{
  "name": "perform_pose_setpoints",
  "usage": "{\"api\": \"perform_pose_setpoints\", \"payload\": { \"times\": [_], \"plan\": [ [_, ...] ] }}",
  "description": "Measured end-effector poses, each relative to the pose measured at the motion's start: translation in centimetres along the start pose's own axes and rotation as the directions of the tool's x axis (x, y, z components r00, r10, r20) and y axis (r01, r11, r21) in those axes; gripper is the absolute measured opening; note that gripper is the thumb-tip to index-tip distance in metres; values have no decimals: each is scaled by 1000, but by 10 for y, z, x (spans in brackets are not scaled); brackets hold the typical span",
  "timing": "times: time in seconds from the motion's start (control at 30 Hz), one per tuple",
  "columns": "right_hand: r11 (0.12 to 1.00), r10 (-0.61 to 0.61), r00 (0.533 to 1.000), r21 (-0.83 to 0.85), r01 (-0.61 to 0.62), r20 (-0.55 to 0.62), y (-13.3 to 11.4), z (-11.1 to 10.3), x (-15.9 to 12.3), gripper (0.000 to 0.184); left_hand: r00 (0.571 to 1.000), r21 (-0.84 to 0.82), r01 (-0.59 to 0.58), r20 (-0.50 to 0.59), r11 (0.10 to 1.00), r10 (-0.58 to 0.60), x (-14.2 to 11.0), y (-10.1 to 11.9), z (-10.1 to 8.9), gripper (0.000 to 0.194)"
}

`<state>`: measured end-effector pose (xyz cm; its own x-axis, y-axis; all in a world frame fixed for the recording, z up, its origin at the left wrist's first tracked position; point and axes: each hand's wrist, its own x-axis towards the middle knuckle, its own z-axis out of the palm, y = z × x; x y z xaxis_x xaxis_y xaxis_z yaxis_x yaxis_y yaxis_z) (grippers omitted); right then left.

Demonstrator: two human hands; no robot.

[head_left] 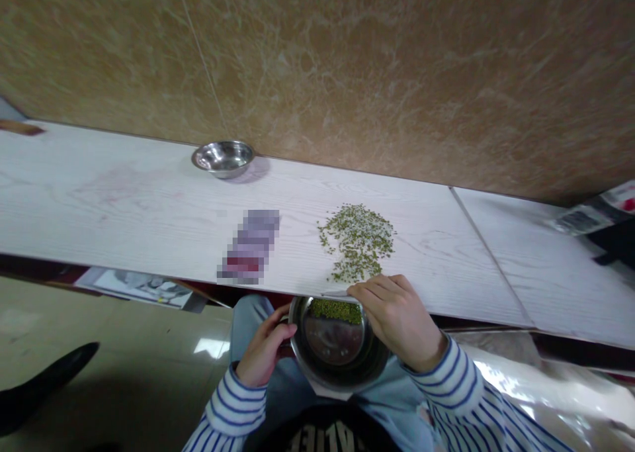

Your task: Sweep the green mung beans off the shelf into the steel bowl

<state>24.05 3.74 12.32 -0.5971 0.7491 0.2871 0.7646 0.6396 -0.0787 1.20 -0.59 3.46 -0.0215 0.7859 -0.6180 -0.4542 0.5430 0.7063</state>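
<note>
On my lap, tucked under the table's front edge, rests a shiny metal pot [337,359]. Small green beans [335,311] lie gathered at its far side. My left hand [265,346] is closed on the pot's left side, thumb against the rim. At the table edge, above the pot's right rim, is my right hand [397,316], its fingers bent and pressed together; whatever lies beneath the fingertips is hidden. Just beyond those fingers, a loose patch of green beans [360,237] is spread over the white table [426,253].
A shallow metal bowl [224,159] stands against the brown wall [317,61]. A blurred-out rectangular item [251,247] lies left of the beans. Dark and clear packaging [595,217] sits at the far right. Papers [139,286] show on a shelf below the tabletop.
</note>
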Motion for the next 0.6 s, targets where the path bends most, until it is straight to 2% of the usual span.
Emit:
{"api": "perform_pose_setpoints", "payload": {
  "times": [0.23, 0.6],
  "plan": [
    [999, 38, 999, 4, -38, -30, 1, 2, 0, 20, 999, 30, 6, 37, 1000, -7, 3, -1, -4, 42],
    [999, 10, 999, -32, -11, -34, -1, 2, -4, 20, 998, 43, 8, 62, 999, -11, 8, -7, -5, 46]
  ]
}}
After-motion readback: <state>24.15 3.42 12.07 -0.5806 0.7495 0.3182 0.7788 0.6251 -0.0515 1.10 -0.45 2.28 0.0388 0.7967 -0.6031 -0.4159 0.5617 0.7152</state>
